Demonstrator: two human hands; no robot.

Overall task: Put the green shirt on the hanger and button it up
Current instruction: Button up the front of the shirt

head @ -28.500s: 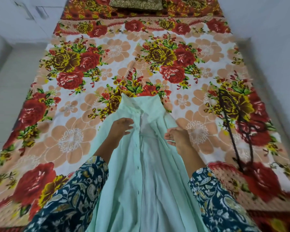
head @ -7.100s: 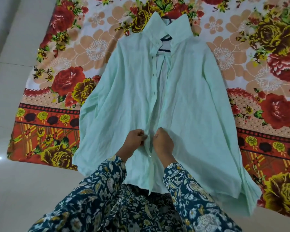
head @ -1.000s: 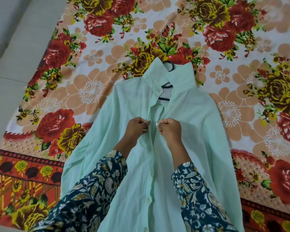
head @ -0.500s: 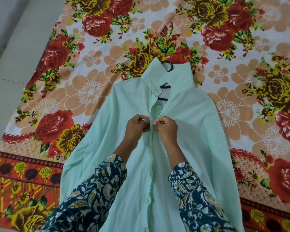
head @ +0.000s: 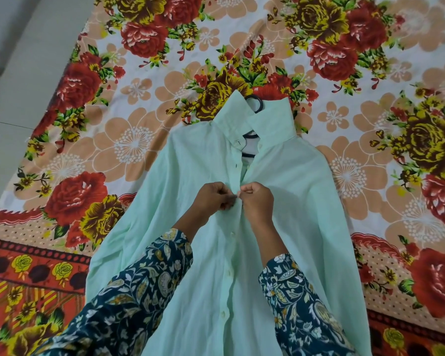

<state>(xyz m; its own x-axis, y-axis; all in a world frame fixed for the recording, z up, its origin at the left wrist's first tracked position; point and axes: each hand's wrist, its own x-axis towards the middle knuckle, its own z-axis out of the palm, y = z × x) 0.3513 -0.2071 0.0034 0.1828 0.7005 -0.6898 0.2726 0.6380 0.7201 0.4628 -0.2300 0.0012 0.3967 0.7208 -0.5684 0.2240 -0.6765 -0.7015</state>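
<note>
Lying flat on the floral bedsheet (head: pixel 139 150), the green shirt (head: pixel 293 201) wraps a dark hanger (head: pixel 254 101) (its hook shows above the collar). The left hand (head: pixel 213 199) and right hand (head: pixel 257 201) both pinch the placket at chest height, fingers curled; the buttons below them look fastened.

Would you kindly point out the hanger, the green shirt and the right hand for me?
hanger (head: pixel 260 103), head view, on its black hook.
green shirt (head: pixel 301 191), head view, on the bare chest panel.
right hand (head: pixel 258 200), head view, on the back of the hand.
</note>
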